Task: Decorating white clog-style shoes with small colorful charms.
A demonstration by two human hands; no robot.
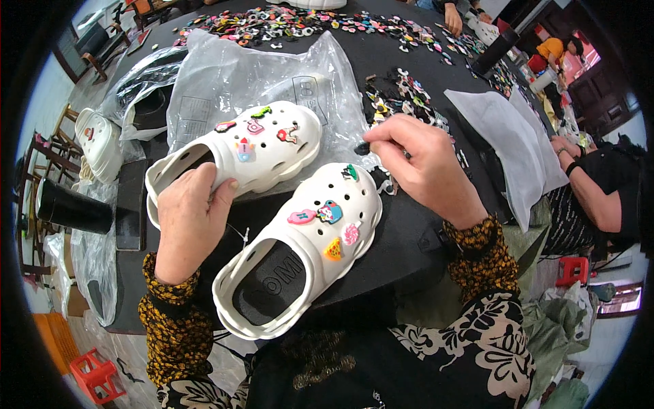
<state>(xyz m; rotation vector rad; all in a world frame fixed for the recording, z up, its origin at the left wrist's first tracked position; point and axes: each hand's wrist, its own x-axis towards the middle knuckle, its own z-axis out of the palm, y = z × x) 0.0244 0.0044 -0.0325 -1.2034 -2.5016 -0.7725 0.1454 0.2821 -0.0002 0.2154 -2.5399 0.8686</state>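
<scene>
My left hand (194, 218) is closed on the rim of a white clog (279, 160), with its thumb along the near side. Several colourful charms sit on that clog's upper. Nearer to me and further right lies a second white clog (317, 232), its dark insole showing. It bears charms too, among them a pizza slice (332, 250), a pink lollipop swirl (351, 234) and a green one near the toe. Just beyond its toe, my right hand (419, 163) pinches a small black piece (362, 148), whose front I cannot make out.
A clear plastic bag (262, 75) lies behind the clogs. Loose charms (306, 26) spread along the table's far side, with another pile (405, 95) beyond my right hand. A black tumbler (75, 206) and another white clog (99, 144) are at left. Someone sits at right near a white sheet (504, 143).
</scene>
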